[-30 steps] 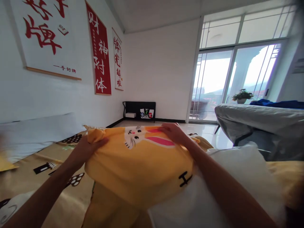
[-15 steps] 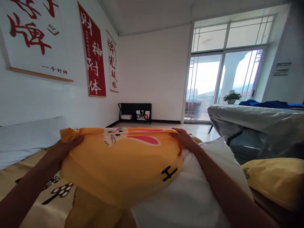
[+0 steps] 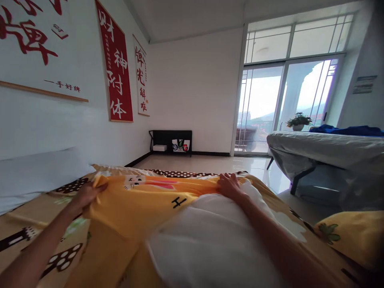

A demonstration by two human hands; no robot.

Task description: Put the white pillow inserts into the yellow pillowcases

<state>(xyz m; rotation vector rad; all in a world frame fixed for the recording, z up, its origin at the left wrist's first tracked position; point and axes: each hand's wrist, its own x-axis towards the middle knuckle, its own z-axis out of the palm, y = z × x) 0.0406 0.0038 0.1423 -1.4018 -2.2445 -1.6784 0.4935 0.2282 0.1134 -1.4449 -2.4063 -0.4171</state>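
Note:
A yellow pillowcase [image 3: 120,212] with a rabbit print and a black letter H is stretched between my hands, low over the bed. Its left far corner is pinched in my left hand [image 3: 87,195]. On the other side, my right hand [image 3: 230,185] grips the cloth's far edge, where the fabric meets a white pillow [image 3: 207,236]. That pillow lies partly inside or under the yellow cloth; how deep it goes is hidden. The near part of the pillowcase hangs down in folds and blurs toward the bottom.
Beneath is a bed with a tan patterned sheet [image 3: 18,224]. Another white pillow [image 3: 45,168] rests against the left wall. A yellow rounded cushion [image 3: 357,236] sits at the right edge. Beyond stand a plastic-covered table [image 3: 330,142] and a low black shelf [image 3: 169,138].
Both hands have lowered the pillowcase toward the bed, so its far edge sits lower and the sheet behind it shows. More of the white pillow is visible, and the view has shifted slightly.

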